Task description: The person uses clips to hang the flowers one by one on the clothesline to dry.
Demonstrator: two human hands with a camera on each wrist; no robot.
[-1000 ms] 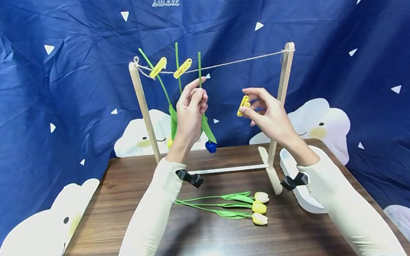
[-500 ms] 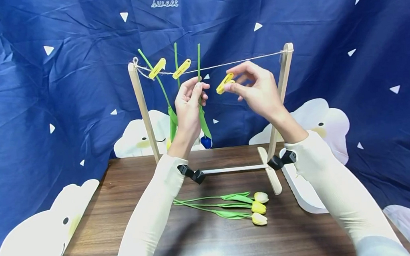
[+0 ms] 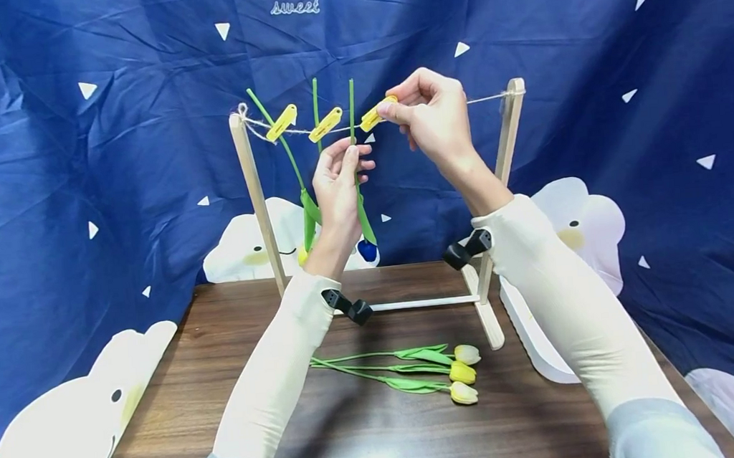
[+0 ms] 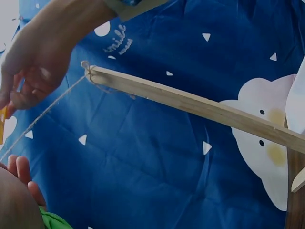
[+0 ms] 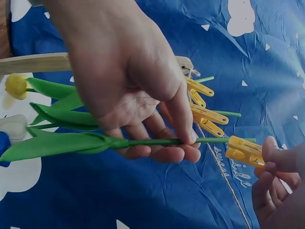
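Note:
Thumb and fingers of my left hand (image 3: 338, 188) pinch the green stem (image 3: 352, 108) of a blue tulip (image 3: 367, 250), which hangs head down at the string (image 3: 422, 112). My right hand (image 3: 435, 112) pinches a yellow clothespin (image 3: 374, 117) just right of that stem. In the right wrist view the clothespin (image 5: 244, 150) is at the upper stem (image 5: 162, 141); whether it grips the stem cannot be told. Two more yellow clothespins (image 3: 282, 123) (image 3: 325, 124) sit on the string at the left, each with a stem.
Wooden posts (image 3: 258, 201) (image 3: 509, 131) hold the string, joined low down by a white bar (image 3: 424, 303). Several tulips (image 3: 462, 372) lie on the brown table (image 3: 237, 383). A white tray (image 3: 544, 344) stands at the right, partly behind the right sleeve.
My right hand has moved up and left with its clothespin, to the string beside the stem. My left hand has raised the blue tulip a little and shifted it slightly left.

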